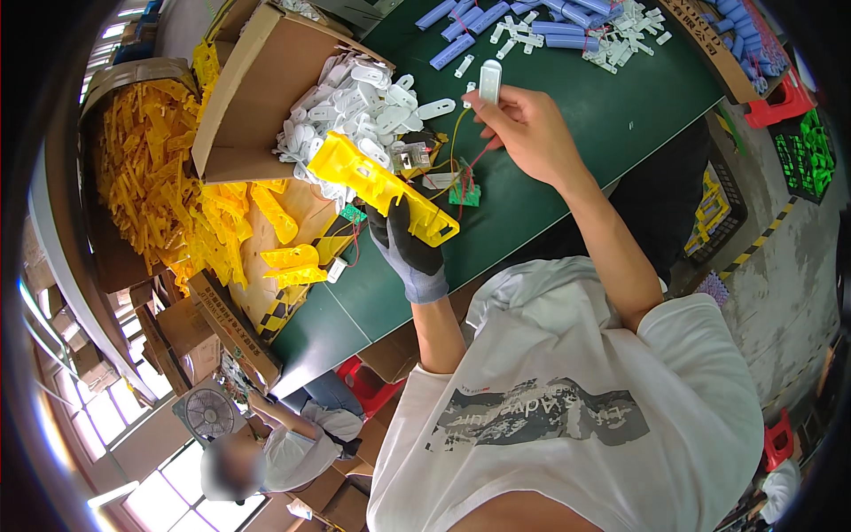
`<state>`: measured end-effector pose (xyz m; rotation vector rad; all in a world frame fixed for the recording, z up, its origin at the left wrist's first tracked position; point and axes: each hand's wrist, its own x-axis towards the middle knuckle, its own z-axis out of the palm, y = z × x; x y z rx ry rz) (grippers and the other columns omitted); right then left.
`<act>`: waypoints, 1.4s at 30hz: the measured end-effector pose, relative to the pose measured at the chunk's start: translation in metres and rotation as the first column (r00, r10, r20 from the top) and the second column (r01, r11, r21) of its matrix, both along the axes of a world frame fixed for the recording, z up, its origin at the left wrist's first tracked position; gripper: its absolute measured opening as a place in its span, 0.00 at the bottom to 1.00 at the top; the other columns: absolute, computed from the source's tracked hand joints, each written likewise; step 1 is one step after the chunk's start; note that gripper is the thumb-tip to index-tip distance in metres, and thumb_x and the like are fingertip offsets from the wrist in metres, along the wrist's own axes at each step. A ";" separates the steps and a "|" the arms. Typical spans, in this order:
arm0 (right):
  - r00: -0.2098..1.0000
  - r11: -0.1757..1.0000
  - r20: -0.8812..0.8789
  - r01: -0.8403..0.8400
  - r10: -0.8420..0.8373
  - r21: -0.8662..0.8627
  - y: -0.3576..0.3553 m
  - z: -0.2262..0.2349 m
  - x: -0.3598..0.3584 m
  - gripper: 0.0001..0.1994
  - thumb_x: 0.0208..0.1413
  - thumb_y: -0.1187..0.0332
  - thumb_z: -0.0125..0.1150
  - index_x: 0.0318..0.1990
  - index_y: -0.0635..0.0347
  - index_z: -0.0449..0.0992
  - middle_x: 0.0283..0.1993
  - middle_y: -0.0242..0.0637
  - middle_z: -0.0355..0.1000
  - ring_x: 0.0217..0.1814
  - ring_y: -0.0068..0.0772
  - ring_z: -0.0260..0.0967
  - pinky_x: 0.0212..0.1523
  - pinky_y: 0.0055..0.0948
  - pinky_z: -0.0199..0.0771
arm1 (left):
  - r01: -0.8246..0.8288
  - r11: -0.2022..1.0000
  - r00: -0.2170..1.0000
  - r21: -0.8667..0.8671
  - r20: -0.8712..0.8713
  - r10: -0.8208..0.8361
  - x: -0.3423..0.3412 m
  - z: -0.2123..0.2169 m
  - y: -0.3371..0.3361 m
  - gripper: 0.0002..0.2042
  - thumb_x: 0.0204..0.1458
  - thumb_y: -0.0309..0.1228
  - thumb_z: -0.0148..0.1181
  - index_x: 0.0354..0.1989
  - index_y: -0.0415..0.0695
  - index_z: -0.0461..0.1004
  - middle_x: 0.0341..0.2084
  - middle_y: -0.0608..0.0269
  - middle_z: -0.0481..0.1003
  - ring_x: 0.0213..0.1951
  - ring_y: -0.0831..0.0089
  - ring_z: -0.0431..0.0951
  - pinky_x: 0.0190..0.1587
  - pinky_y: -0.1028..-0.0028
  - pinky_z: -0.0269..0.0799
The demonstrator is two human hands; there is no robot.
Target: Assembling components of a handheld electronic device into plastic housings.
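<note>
My left hand [406, 239], in a grey and black glove, is closed round a long yellow plastic housing [377, 184] that slants over the green table. My bare right hand [534, 135] pinches a white oblong plastic piece [489, 82] between thumb and fingers, held upright. A yellow wire and a red wire [479, 160] run from near my right fingers down toward a small green circuit board [464, 194] beside the housing. Another green board [353, 214] lies just left of my gloved hand. A small clear part [410, 157] sits behind the housing.
A tipped cardboard box [244, 115] spills white plastic pieces [355, 99] onto the table [576, 106]. Yellow plastic parts [146, 168] are heaped at the left. Blue-purple cylinders [483, 19] and small white parts [625, 35] lie at the back. Another person [297, 448] works at lower left.
</note>
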<state>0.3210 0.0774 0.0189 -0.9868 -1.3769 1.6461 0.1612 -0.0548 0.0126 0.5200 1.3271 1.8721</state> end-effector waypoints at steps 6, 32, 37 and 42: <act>0.674 0.838 0.601 0.049 -0.429 0.544 -0.008 0.017 0.008 0.19 0.49 0.65 0.63 0.48 0.61 0.73 0.35 0.39 0.72 0.34 0.43 0.73 0.34 0.40 0.73 | -0.025 0.999 0.987 -0.028 -0.161 0.020 0.011 -0.006 0.003 0.15 0.56 0.27 0.54 0.52 0.42 0.68 0.38 0.65 0.74 0.38 0.75 0.75 0.42 0.74 0.71; 0.645 0.881 -0.603 -0.383 0.470 0.277 -0.031 0.083 -0.015 0.17 0.58 0.59 0.57 0.44 0.68 0.73 0.32 0.40 0.72 0.28 0.25 0.67 0.30 0.27 0.67 | 0.000 0.914 0.713 0.406 0.641 -0.285 0.038 -0.002 -0.030 0.19 0.59 0.44 0.47 0.56 0.51 0.67 0.56 0.52 0.67 0.47 0.60 0.74 0.43 0.63 0.72; 0.601 0.937 -0.727 -0.299 0.333 0.182 -0.041 0.051 0.014 0.14 0.63 0.64 0.50 0.43 0.71 0.71 0.26 0.37 0.69 0.26 0.22 0.65 0.27 0.21 0.65 | -0.013 0.871 0.748 0.491 0.583 -0.318 0.054 0.031 -0.006 0.20 0.56 0.40 0.53 0.57 0.49 0.67 0.57 0.53 0.67 0.46 0.65 0.73 0.50 0.66 0.67; 0.511 0.943 -0.826 -0.326 0.236 0.068 -0.044 0.023 0.034 0.13 0.65 0.66 0.45 0.45 0.69 0.67 0.25 0.38 0.67 0.23 0.23 0.62 0.25 0.22 0.62 | 0.204 0.761 0.724 0.616 0.428 -0.540 0.041 0.022 0.004 0.20 0.58 0.39 0.51 0.58 0.49 0.67 0.64 0.49 0.59 0.51 0.61 0.72 0.49 0.63 0.68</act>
